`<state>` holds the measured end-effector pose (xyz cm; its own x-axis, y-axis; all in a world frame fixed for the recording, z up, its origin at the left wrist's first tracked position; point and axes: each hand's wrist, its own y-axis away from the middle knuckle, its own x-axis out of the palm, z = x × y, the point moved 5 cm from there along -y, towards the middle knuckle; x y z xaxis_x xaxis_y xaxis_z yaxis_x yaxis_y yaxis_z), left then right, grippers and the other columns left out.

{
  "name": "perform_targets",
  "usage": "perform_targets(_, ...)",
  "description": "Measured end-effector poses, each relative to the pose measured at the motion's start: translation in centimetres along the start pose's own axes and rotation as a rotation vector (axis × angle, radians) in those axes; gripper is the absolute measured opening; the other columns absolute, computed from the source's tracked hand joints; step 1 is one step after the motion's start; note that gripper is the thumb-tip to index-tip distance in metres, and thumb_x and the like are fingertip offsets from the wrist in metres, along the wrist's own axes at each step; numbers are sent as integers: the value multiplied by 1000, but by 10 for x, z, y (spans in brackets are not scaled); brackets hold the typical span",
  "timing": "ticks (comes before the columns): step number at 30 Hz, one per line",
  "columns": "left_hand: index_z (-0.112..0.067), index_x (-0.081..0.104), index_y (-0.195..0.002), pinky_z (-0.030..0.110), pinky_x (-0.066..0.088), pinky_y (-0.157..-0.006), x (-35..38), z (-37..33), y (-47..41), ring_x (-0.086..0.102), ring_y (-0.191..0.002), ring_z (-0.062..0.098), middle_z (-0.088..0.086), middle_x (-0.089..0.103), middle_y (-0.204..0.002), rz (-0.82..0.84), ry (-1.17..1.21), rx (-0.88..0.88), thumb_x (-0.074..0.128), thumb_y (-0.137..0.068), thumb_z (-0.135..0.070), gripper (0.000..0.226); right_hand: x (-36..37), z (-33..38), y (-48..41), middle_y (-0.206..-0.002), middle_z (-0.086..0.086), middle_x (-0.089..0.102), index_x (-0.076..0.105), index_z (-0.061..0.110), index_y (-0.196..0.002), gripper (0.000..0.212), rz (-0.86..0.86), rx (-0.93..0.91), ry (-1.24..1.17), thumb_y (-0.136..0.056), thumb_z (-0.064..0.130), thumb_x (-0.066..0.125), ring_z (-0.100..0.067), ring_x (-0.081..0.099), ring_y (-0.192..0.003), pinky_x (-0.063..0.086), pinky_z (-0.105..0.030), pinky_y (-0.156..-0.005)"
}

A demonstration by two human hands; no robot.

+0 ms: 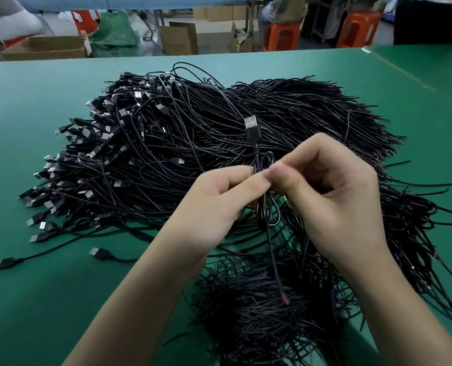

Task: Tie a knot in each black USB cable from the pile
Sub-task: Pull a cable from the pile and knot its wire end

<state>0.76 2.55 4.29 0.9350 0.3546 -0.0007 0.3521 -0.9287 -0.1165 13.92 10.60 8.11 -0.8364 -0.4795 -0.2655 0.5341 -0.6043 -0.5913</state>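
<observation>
Seen from the wearer's head, looking down: two bare forearms reach in from the bottom edge over a green table. Nearest the body lies a smaller heap of black cables, their cut ends bristling outward.

Just above it, both hands meet at the centre. The left hand pinches one black USB cable between thumb and forefinger, with the other fingers curled. The right hand pinches the same cable right beside it, fingertips almost touching the left thumb. The cable's plug stands upright above the fingers, a small loop hangs below them, and the free tail drops down to a reddish tip over the near heap.

The knot looks formed but not drawn tight. To finish it well, it likely pays to hold the crossing pinned with one hand, feed the tail fully through the loop, then pull both sides evenly so the knot closes neatly below the plug without kinking. The held cable should stay lifted clear so it does not snag its neighbours.

Behind the hands spreads the large pile of black cables, plugs fanned to the left and cut ends to the right. Two stray plugs lie apart on the table at near left.

Beyond the table's far edge are cardboard boxes, a green sack and orange stools.
</observation>
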Motion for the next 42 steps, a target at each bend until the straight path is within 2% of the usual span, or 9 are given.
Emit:
perform_targets(3,-31,77,-94,28,46,-64,4,-16,5,55,-72,5,4,60,-77,-163,-212,295,70,-97,-33,9,4,-7,2,-63,4,56,58,17,-80,19,-64,268,-418,-96,14,67,-4,45,-50,36,-17,-46)
perform_targets(7,-24,76,-110,26,48,-61,12,-28,17,61,-71,13,-7,68,-82,-309,-594,588,63,-98,-15,20,13,-20,6,-61,5,54,61,23,-69,19,-102,571,-762,-86,23,68,-3,37,-47,32,-12,-47)
perform_targets(11,-24,79,-113,48,55,-61,6,-18,10,69,-76,33,4,77,-90,-198,-285,385,50,-103,-24,31,10,-22,6,-59,7,53,62,24,-67,20,-155,582,-722,-84,22,70,-2,38,-43,34,-13,-45)
perform_targets(15,-23,80,-104,28,58,-72,2,-18,7,75,-86,13,-1,79,-91,-205,-115,294,76,-95,-16,12,11,-21,6,-58,5,52,60,19,-75,18,-159,550,-666,-90,18,69,-2,41,-45,33,-15,-44)
perform_targets(19,-29,61,-127,23,51,-76,0,-20,7,72,-95,10,-10,78,-98,-266,-230,342,85,-85,-12,52,16,-24,8,-59,1,51,62,20,-70,14,-151,618,-744,-82,20,69,-2,35,-41,31,-13,-44)
perform_targets(24,-24,77,-120,27,49,-95,7,-32,13,65,-109,18,-8,69,-108,-215,-597,601,78,-92,-8,32,22,-29,11,-50,7,44,60,19,-65,21,-192,734,-859,-85,14,65,-1,29,-36,28,-15,-40)
perform_targets(33,-22,82,-91,37,56,-63,-3,-17,3,70,-70,23,1,78,-82,-132,-174,207,77,-94,-23,6,17,-24,10,-58,2,51,61,20,-71,24,-202,618,-685,-93,14,68,-5,35,-43,30,-15,-44)
perform_targets(38,-26,68,-118,21,57,-77,-5,-3,0,72,-81,9,-3,78,-90,-169,60,29,89,-69,-22,53,21,-23,12,-59,0,51,61,20,-72,26,-225,612,-715,-96,13,65,-5,32,-42,30,-15,-42)
perform_targets(42,-31,77,-111,35,54,-78,-3,-14,1,71,-94,6,-10,77,-97,-168,-257,223,87,-82,-11,36,26,-31,16,-59,-1,48,59,17,-69,29,-203,758,-851,-96,10,60,-2,31,-37,29,-14,-39)
